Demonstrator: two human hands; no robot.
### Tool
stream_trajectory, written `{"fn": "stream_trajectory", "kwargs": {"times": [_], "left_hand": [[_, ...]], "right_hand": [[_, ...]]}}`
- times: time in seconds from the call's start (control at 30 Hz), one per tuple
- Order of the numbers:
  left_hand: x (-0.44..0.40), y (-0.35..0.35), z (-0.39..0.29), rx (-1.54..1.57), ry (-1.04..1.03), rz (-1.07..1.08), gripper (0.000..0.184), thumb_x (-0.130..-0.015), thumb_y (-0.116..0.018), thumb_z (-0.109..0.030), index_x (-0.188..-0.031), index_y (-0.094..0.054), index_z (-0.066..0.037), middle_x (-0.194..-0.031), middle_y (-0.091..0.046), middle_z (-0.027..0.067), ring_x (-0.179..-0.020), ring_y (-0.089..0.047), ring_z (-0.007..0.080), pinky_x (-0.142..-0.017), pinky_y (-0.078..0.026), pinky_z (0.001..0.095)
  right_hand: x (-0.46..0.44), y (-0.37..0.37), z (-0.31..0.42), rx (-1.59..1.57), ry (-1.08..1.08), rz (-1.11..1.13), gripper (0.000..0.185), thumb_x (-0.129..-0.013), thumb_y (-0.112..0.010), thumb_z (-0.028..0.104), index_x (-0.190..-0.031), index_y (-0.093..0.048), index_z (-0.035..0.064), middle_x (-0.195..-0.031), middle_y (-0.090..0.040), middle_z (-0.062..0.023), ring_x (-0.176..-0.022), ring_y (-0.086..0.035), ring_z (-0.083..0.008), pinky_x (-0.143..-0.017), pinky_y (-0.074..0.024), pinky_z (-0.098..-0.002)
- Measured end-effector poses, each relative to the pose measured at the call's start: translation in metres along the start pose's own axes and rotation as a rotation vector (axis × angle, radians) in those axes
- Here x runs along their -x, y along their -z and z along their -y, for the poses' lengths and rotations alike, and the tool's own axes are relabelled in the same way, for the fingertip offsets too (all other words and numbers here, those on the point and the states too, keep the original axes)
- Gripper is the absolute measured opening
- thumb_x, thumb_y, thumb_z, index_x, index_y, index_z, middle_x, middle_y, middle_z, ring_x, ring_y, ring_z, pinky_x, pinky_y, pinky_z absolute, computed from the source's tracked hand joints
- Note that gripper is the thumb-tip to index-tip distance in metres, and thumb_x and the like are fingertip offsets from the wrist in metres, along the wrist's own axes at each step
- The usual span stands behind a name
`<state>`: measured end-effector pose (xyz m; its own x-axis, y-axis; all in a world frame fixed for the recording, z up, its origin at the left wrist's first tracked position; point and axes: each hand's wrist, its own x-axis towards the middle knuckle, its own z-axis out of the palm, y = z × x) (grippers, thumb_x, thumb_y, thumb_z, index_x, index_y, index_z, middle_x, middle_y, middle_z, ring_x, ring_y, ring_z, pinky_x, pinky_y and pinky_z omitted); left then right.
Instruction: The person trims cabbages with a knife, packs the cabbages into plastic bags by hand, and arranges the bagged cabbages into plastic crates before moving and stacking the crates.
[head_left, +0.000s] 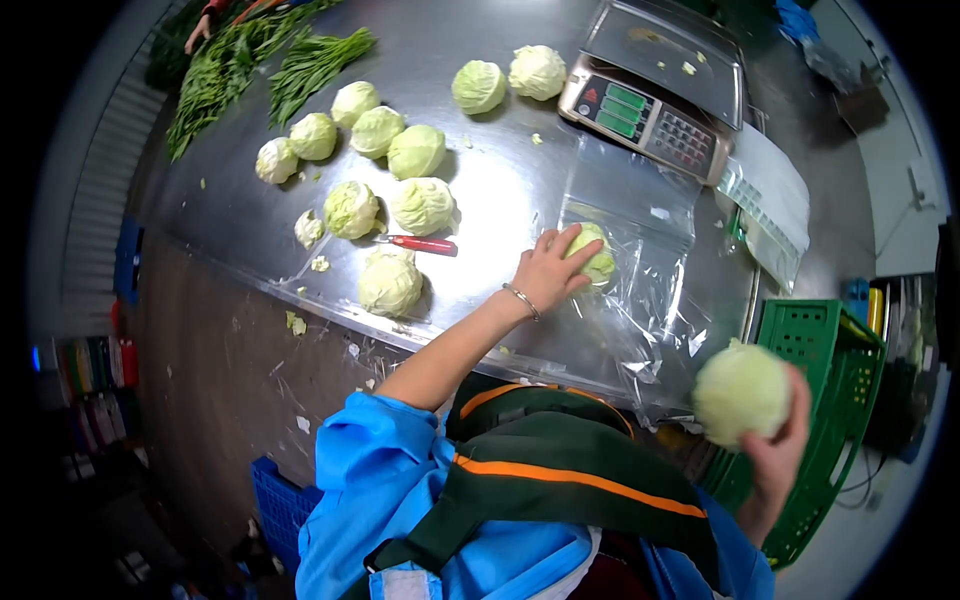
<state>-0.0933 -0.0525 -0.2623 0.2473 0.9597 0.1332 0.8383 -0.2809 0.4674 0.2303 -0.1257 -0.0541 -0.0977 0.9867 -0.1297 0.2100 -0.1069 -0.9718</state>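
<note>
My left hand rests with spread fingers on a small cabbage, which lies at the edge of clear plastic bags on the metal table. Off to the right, my right hand holds a larger pale cabbage, slightly blurred, beside the green crate. Several more cabbages lie on the table left of my left hand. Among them is a knife with a red handle.
A scale stands at the back right, with white bags beside it. Bundles of green stalks lie at the back left, near another person's hand. A blue crate sits on the floor at lower left.
</note>
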Motion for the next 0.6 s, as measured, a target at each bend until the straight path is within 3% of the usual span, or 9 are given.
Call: {"fn": "stream_trajectory", "kwargs": {"times": [0.07,0.13,0.27,0.33,0.4,0.43,0.5,0.53,0.6], "left_hand": [[0.001,0.019,-0.004,0.219,0.068,0.002,0.069,-0.078,-0.067,-0.033,-0.138,-0.035,-0.021,-0.141,-0.031,0.0154,-0.126,-0.034,0.0357,-0.101,-0.035,0.0442],[0.006,0.076,-0.017,0.619,0.106,-0.135,0.085,-0.073,-0.073,-0.037,-0.142,-0.028,-0.018,-0.146,-0.023,0.0150,-0.132,-0.028,0.0350,-0.105,-0.029,0.0448],[0.058,0.191,-0.057,0.343,-0.251,-0.397,0.118,-0.055,-0.087,-0.037,-0.144,-0.014,-0.013,-0.147,-0.012,0.0230,-0.136,-0.015,0.0390,-0.109,-0.020,0.0463],[0.082,0.196,-0.038,0.766,-0.182,-0.502,0.123,-0.050,-0.090,-0.023,-0.144,-0.010,-0.014,-0.145,-0.021,0.0208,-0.132,-0.027,0.0380,-0.103,-0.033,0.0491],[0.117,0.200,-0.009,1.368,0.244,-0.646,0.105,-0.059,-0.085,-0.031,-0.140,-0.020,-0.013,-0.138,-0.034,0.0162,-0.125,-0.039,0.0338,-0.094,-0.044,0.0474],[0.137,0.198,0.004,1.621,0.348,-0.765,0.096,-0.063,-0.082,-0.034,-0.138,-0.026,-0.012,-0.134,-0.040,0.0139,-0.122,-0.044,0.0316,-0.089,-0.049,0.0465],[0.170,0.184,0.036,1.890,0.224,-0.996,0.078,-0.070,-0.075,-0.039,-0.132,-0.037,-0.011,-0.128,-0.047,0.0106,-0.116,-0.049,0.0281,-0.087,-0.052,0.0456],[0.182,0.183,0.052,1.999,0.220,-1.105,0.070,-0.073,-0.073,-0.040,-0.130,-0.042,-0.011,-0.125,-0.049,0.0096,-0.114,-0.050,0.0271,-0.089,-0.050,0.0457],[0.206,0.187,0.086,1.962,0.213,-1.150,0.070,-0.072,-0.076,-0.032,-0.129,-0.042,-0.010,-0.126,-0.049,0.0097,-0.116,-0.048,0.0276,-0.092,-0.048,0.0466]], "right_hand": [[-0.023,0.011,0.024,-0.142,0.062,-0.018,0.095,-0.066,-0.077,0.039,-0.137,-0.029,-0.0011,-0.130,-0.044,-0.0196,-0.117,-0.049,-0.0302,-0.097,-0.0425,-0.0428],[-0.070,-0.004,0.039,-0.484,-0.078,0.264,0.070,-0.085,-0.060,0.033,-0.136,-0.028,-0.0031,-0.132,-0.044,-0.0199,-0.117,-0.049,-0.0285,-0.098,-0.0425,-0.0405],[-0.128,-0.141,0.082,-0.421,-0.439,0.892,0.061,-0.092,-0.044,0.047,-0.133,-0.036,0.0026,-0.127,-0.049,-0.0181,-0.115,-0.051,-0.0314,-0.089,-0.0488,-0.0483],[-0.117,-0.203,0.100,-0.368,-0.599,1.110,0.072,-0.089,-0.038,0.059,-0.133,-0.035,0.0020,-0.127,-0.048,-0.0199,-0.106,-0.057,-0.0357,-0.082,-0.0526,-0.0463],[-0.138,-0.243,0.086,-0.401,-0.607,1.413,0.084,-0.085,-0.028,0.069,-0.133,-0.035,0.0001,-0.119,-0.054,-0.0222,-0.095,-0.061,-0.0393,-0.076,-0.0547,-0.0438],[-0.147,-0.263,0.080,-0.294,-0.540,1.359,0.091,-0.083,-0.021,0.074,-0.127,-0.044,-0.0025,-0.109,-0.060,-0.0230,-0.089,-0.064,-0.0368,-0.072,-0.0556,-0.0409],[-0.167,-0.313,0.036,0.257,-0.134,1.127,0.075,-0.085,-0.035,0.065,-0.108,-0.062,-0.0017,-0.097,-0.064,-0.0195,-0.083,-0.064,-0.0267,-0.072,-0.0537,-0.0375],[-0.183,-0.339,0.006,0.849,0.098,1.139,0.059,-0.085,-0.046,0.052,-0.108,-0.062,-0.0005,-0.094,-0.064,-0.0210,-0.088,-0.063,-0.0293,-0.076,-0.0518,-0.0386],[-0.186,-0.366,-0.095,1.100,0.329,1.000,0.048,-0.081,-0.057,0.029,-0.118,-0.053,0.0001,-0.111,-0.057,-0.0222,-0.100,-0.056,-0.0364,-0.087,-0.0438,-0.0430]]}}
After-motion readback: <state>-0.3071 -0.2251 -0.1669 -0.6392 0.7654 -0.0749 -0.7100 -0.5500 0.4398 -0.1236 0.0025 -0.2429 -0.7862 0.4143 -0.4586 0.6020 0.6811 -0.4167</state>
